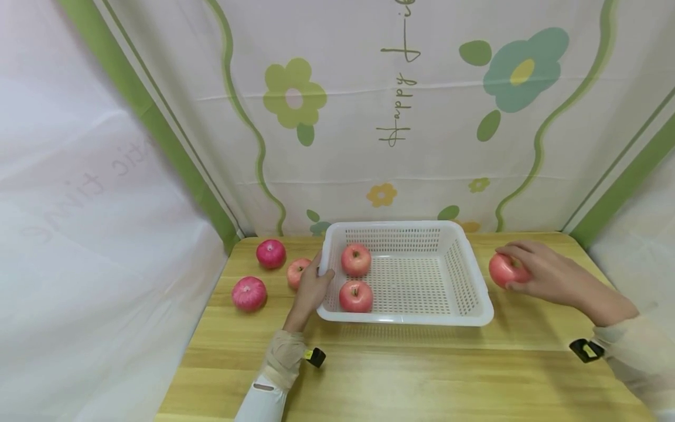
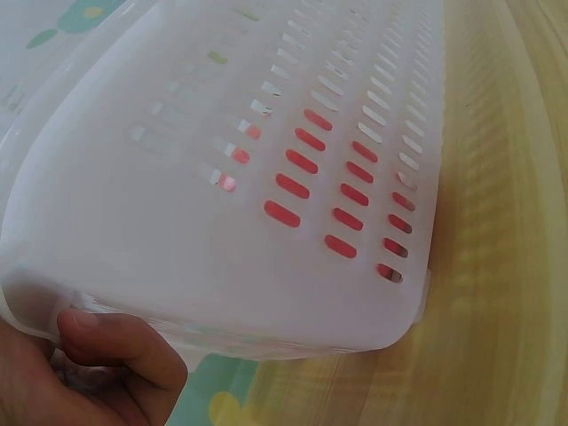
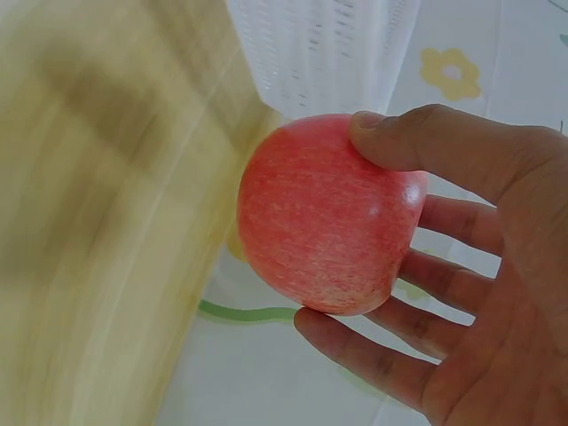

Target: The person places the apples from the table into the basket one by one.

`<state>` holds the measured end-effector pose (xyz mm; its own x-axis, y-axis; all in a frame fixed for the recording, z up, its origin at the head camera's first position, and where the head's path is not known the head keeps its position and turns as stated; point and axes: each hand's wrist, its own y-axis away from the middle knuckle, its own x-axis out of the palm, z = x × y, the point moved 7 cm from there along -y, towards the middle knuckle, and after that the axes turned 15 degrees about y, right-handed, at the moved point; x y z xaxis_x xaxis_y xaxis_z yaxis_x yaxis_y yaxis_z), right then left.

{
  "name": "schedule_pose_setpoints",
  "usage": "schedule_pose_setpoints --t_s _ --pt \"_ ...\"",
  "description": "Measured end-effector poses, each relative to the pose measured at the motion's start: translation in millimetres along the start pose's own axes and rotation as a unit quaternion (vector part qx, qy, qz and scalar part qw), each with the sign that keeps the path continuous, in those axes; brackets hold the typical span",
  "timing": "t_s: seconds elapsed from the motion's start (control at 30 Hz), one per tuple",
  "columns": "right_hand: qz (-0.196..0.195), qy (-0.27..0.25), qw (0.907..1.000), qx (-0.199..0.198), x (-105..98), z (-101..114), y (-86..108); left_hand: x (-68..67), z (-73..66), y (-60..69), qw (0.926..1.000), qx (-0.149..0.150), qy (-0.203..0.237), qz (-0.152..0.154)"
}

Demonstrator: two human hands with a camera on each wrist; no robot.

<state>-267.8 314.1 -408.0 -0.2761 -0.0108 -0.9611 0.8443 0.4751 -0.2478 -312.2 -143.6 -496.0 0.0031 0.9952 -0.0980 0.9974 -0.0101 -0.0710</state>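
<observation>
A white perforated basket (image 1: 406, 319) holds two red apples, one (image 1: 355, 260) behind the other (image 1: 355, 296), at its left end. My left hand (image 1: 311, 290) grips the basket's left rim; in the left wrist view the thumb and fingers of that hand (image 2: 115, 364) curl round the rim of the basket (image 2: 177, 266). To the right of the basket, my right hand (image 1: 554, 275) holds a red apple (image 1: 507, 271). The right wrist view shows the right hand (image 3: 479, 266) with thumb and fingers round this apple (image 3: 328, 217).
Left of the basket on the wooden table (image 1: 369, 381) lie a paler apple (image 1: 297, 273), partly behind my left hand, and two dark pink round fruits (image 1: 271, 254), (image 1: 249, 294). A printed curtain (image 1: 343, 146) hangs behind the table, with white cloth at both sides.
</observation>
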Motion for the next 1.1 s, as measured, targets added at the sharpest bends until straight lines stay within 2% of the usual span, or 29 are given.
schedule_pose_setpoints --t_s 0.23,0.47,0.93,1.1 --pt "-0.002 0.001 1.0 0.001 -10 3 -12.2 -1.0 0.7 -2.2 1.0 0.003 -0.008 0.001" --pt "-0.031 0.001 0.9994 -0.015 -20 7 -22.3 0.0 -0.4 -0.6 1.0 0.001 -0.009 0.001" --pt "-0.028 -0.016 0.9993 -0.021 -27 15 -44.2 1.0 0.4 -0.4 1.0 -0.005 -0.005 -0.001" --pt "-0.014 -0.021 0.9995 -0.021 -27 19 -52.2 0.8 1.4 -0.5 1.0 -0.006 -0.005 -0.002"
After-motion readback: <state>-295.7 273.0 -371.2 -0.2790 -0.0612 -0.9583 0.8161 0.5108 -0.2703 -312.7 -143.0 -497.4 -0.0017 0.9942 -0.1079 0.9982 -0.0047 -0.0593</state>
